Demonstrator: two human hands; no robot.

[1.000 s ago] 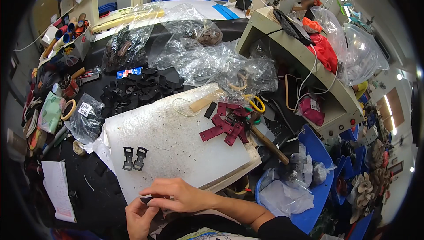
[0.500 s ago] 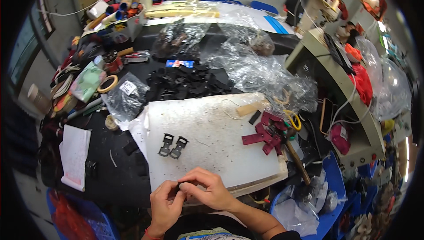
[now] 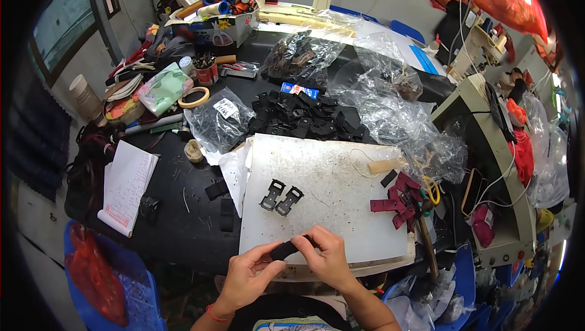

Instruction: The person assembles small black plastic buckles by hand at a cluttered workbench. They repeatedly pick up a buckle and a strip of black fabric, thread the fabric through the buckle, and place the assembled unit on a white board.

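Note:
Both hands hold a short black strap piece (image 3: 285, 250) over the front edge of the white board. My left hand (image 3: 248, 276) pinches its left end between thumb and fingers. At the other end, my right hand (image 3: 326, 255) grips it with thumb and bent fingers, hiding part of it. Just beyond my hands, two black buckle-like parts (image 3: 272, 195) lie side by side on the white board (image 3: 347, 209). A heap of black pieces (image 3: 304, 115) sits behind the board.
Maroon strap pieces (image 3: 399, 203), yellow-handled scissors (image 3: 432, 190) and a hammer-like wooden handle (image 3: 428, 247) lie at the board's right. A notebook (image 3: 128, 188), tape roll (image 3: 195, 97) and plastic bag (image 3: 220, 121) are to the left. Blue bins (image 3: 140, 294) stand below the table.
The view has swung left, so the scene sits farther right. My hands have drawn apart, and more of the black strap piece shows between them. The two buckle-like parts stay put.

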